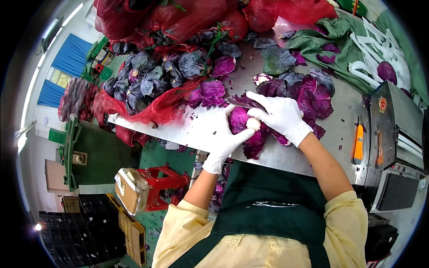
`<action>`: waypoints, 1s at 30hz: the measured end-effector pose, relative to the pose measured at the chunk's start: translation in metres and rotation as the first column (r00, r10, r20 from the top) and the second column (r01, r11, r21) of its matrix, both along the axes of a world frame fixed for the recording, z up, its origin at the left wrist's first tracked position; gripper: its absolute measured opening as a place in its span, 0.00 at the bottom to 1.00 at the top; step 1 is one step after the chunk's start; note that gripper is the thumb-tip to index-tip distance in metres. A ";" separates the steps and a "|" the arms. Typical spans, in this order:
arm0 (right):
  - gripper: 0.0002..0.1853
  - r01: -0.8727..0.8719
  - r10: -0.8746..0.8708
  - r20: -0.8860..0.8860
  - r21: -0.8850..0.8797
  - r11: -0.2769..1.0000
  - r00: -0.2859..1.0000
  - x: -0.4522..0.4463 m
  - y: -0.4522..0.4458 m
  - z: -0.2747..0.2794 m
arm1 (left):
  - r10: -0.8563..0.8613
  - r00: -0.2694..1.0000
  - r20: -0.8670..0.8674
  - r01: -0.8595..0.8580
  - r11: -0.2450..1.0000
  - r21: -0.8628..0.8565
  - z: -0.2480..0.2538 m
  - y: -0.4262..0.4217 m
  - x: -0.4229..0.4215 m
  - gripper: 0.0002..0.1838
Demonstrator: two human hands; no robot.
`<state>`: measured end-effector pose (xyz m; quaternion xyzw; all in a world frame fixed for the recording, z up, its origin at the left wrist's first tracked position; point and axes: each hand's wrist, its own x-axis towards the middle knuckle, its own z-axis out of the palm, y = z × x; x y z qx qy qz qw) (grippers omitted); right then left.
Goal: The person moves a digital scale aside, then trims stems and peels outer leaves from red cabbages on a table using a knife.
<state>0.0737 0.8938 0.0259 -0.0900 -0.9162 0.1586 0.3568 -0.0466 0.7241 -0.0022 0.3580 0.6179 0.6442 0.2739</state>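
At the tabletop's (190, 133) near edge, the left hand (225, 139) curls round a cabbage (237, 119); the right hand (286, 115) closes on a knife (243, 104) against it. Leaves (315, 98) crowd just beyond, a net sack (157, 110) the left edge; a cutter (359, 144) lies rightward.

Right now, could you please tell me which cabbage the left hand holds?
The bright purple cabbage with the pale stem end, gripped by the left hand; the duller cabbages lie in the open red net bag.
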 end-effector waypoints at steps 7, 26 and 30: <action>0.26 0.228 0.022 0.603 -0.335 0.914 0.797 -0.050 0.072 0.003 | -0.088 0.804 -0.588 0.025 0.993 -0.113 0.008 -0.007 0.012 0.55; 0.23 0.042 0.290 0.482 -0.568 0.822 0.827 -0.018 0.021 0.018 | -0.023 0.744 -0.668 -0.024 0.998 -0.060 0.017 -0.016 0.030 0.56; 0.22 0.233 -0.023 0.418 -0.460 0.857 0.908 -0.037 0.042 -0.006 | -0.076 0.781 -0.620 0.007 0.994 -0.113 0.000 -0.026 0.017 0.54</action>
